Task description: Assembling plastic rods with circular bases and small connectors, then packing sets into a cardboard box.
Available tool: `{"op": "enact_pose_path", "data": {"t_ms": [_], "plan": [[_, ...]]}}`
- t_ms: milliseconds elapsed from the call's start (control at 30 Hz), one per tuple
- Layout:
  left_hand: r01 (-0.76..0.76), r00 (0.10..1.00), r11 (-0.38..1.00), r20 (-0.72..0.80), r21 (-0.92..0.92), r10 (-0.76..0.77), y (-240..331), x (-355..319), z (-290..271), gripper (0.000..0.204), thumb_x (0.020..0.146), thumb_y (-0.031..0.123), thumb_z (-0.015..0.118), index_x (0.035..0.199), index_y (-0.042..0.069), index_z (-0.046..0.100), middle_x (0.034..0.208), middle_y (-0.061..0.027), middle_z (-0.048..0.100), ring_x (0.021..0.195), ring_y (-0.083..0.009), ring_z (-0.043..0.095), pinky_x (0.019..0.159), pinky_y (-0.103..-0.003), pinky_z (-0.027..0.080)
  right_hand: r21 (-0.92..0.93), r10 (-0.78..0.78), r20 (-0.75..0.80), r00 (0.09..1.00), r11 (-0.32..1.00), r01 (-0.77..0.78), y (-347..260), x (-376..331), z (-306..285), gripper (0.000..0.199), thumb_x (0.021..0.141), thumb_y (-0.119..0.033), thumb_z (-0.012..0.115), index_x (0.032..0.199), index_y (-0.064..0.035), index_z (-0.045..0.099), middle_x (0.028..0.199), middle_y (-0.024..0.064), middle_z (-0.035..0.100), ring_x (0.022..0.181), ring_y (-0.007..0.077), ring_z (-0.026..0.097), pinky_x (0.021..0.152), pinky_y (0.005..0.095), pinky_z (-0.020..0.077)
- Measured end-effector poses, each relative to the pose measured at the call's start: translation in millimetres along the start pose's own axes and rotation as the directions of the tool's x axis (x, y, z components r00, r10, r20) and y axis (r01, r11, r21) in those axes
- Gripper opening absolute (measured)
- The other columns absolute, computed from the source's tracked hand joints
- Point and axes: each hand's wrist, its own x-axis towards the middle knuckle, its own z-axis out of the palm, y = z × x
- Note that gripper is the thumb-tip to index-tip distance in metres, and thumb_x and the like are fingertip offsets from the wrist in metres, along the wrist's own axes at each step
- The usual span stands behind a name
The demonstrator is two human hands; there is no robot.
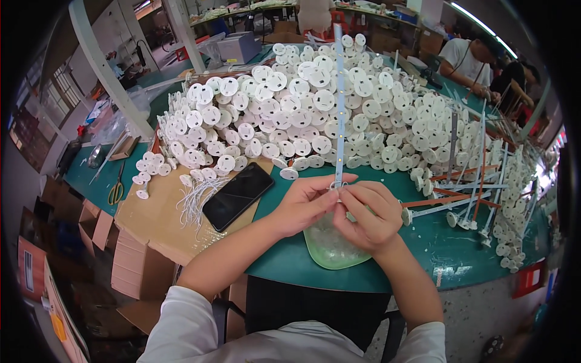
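My left hand (305,202) and my right hand (369,215) meet over the green table (436,242), both pinching the near end of a long thin white strip (339,97). The strip runs straight away from me over a big heap of white round disc parts (315,103). Under my hands lies a pale green dish (330,248) with small clear bits in it. A black phone (237,195) lies screen up just left of my left hand, on a sheet of brown cardboard (163,218).
Loose white wires (196,196) lie beside the phone. Finished strips with discs and orange rods (472,187) are stacked at the right. Yellow-handled scissors (116,190) lie far left. Cardboard boxes (130,266) stand below the table edge. Other people (478,60) work at the far right.
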Motion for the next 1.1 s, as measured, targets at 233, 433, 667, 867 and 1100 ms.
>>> {"op": "enact_pose_path", "data": {"t_ms": [233,433,667,867,1100], "plan": [[-0.048,0.999,0.992,-0.028,-0.119,0.045,-2,1,4,0.04,0.101,0.017,0.053,0.134,-0.005,0.05,0.117,-0.0108,0.063,0.106,-0.0155,0.061,0.093,-0.033,0.052,-0.012,0.058,0.019,0.998,0.998,-0.058,-3,-1,1,0.032,0.058,0.007,0.072,0.089,0.0024,0.07,0.084,0.0097,0.067,0.068,0.025,0.064,0.058,0.0316,0.0526],[-0.074,0.997,0.985,-0.003,-0.155,0.074,-2,5,-1,0.04,0.102,0.019,0.051,0.135,-0.004,0.048,0.121,-0.0149,0.062,0.112,-0.022,0.062,0.098,-0.04,0.052,0.099,0.049,0.144,0.988,0.993,-0.063,9,0,-9,0.025,0.071,0.009,0.073,0.095,0.0039,0.07,0.091,0.0132,0.07,0.079,0.0289,0.07,0.066,0.0335,0.0569],[-0.049,0.998,0.993,-0.043,-0.108,0.044,-4,-2,-1,0.048,0.102,0.02,0.05,0.141,-0.005,0.041,0.127,-0.013,0.06,0.116,-0.0215,0.059,0.101,-0.038,0.046,0.022,0.05,0.044,0.998,0.998,-0.051,5,-5,2,0.025,0.069,0.007,0.071,0.094,0.0045,0.069,0.087,0.0151,0.07,0.075,0.0292,0.07,0.063,0.0344,0.0572],[-0.079,0.991,0.996,0.115,0.045,0.073,21,5,-10,0.057,0.096,0.017,0.058,0.143,-0.006,0.037,0.126,-0.0181,0.06,0.109,-0.0269,0.064,0.097,-0.039,0.05,0.151,0.068,0.085,0.994,0.985,-0.08,13,-2,-6,0.026,0.072,0.004,0.073,0.097,0.0009,0.07,0.088,0.0129,0.071,0.075,0.0231,0.07,0.062,0.0319,0.0559],[-0.19,0.971,0.95,-0.095,0.249,0.219,29,3,-20,0.049,0.092,0.011,0.063,0.136,-0.002,0.048,0.121,-0.0218,0.063,0.099,-0.0232,0.066,0.088,-0.035,0.052,0.084,0.38,0.799,0.465,0.696,-0.713,21,5,-35,0.012,0.072,-0.006,0.076,0.079,-0.0006,0.069,0.075,0.0052,0.067,0.062,0.0134,0.06,0.055,0.0253,0.046]]}}
